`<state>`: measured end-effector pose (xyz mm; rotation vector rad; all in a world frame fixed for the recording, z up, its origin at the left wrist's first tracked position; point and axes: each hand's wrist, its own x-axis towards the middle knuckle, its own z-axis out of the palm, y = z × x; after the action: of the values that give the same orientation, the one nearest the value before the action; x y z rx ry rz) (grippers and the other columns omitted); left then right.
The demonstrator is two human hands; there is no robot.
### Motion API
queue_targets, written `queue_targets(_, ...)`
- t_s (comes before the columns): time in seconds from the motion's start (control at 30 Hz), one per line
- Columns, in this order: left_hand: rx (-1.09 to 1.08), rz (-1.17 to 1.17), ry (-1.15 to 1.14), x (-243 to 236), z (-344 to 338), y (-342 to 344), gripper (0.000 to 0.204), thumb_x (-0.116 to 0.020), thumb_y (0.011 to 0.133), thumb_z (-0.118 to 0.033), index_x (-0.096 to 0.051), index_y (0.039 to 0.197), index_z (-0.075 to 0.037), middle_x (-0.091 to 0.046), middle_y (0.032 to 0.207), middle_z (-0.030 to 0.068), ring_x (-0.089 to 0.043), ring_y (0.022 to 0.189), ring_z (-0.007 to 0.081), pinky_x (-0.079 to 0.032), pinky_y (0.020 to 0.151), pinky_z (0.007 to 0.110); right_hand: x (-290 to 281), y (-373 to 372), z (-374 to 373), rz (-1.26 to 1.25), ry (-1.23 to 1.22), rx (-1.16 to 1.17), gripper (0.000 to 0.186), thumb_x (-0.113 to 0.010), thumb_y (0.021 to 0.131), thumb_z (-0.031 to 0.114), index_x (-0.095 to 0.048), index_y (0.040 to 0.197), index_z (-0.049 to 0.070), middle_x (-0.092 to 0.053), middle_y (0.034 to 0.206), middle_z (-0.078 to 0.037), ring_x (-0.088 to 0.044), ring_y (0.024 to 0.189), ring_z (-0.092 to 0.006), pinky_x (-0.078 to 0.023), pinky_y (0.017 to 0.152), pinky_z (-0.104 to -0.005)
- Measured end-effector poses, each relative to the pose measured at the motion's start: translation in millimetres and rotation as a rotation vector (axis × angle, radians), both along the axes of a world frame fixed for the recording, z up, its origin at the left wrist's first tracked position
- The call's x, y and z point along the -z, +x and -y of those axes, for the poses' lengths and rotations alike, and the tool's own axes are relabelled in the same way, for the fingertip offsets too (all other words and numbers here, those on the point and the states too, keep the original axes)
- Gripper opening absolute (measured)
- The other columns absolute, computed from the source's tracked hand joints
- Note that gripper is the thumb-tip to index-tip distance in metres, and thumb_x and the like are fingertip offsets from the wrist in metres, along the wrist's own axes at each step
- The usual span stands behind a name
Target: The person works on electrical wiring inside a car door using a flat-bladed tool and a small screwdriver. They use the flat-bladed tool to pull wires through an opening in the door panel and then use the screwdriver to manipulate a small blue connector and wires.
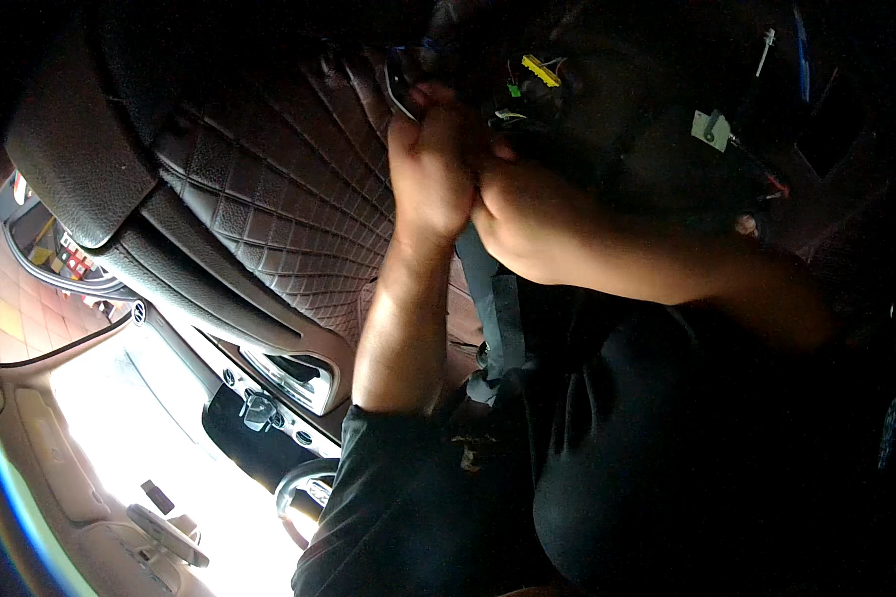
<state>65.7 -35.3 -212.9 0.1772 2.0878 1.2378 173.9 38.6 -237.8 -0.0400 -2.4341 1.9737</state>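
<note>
A dark, pale-edged piece (399,88) lies just beside the left hand (433,164), at its eleven o'clock; the right hand (508,199) sits close against that hand at four o'clock. Whether either curled grip holds anything, I cannot tell.

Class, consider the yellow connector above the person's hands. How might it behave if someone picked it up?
The yellow connector looks small compared with the right hand, so it is probably light. Its straight, blocky body suggests stiff plastic. The thin wires beside it look floppy and, if attached, might tug it back.
</note>
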Motion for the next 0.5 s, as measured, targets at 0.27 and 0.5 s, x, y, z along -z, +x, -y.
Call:
queue_targets(0.27, 0.135, 0.23, -0.083, -23.9, 3.2, -30.2, 0.018, -0.043, 0.094, -0.011, -0.051, 0.106, 0.0, -0.061, 0.072, 0.0115, -0.059, 0.062, 0.018, -0.046, 0.059, 0.028, -7.3, -23.1, 27.8, 0.16, -0.257, 0.14, 0.031, -0.056, 0.084, 0.012, -0.047, 0.105, -0.008, -0.059, 0.083, -0.027, -0.063, 0.07, -0.0348, -0.05, 0.059, -0.0414)
queue_targets(0.5, -0.099, 0.207, 0.01, -4.0, 22.3, 38.8, 0.015, -0.042, 0.091, -0.01, -0.047, 0.104, -0.002, -0.052, 0.072, 0.0063, -0.051, 0.055, 0.014, -0.041, 0.051, 0.024, -4.1, 22.5, -1.4, 0.243, -0.265, -0.036, 0.04, -0.062, 0.078, 0.014, -0.05, 0.11, -0.008, -0.054, 0.108, -0.031, -0.059, 0.092, -0.0425, -0.05, 0.079, -0.0467)
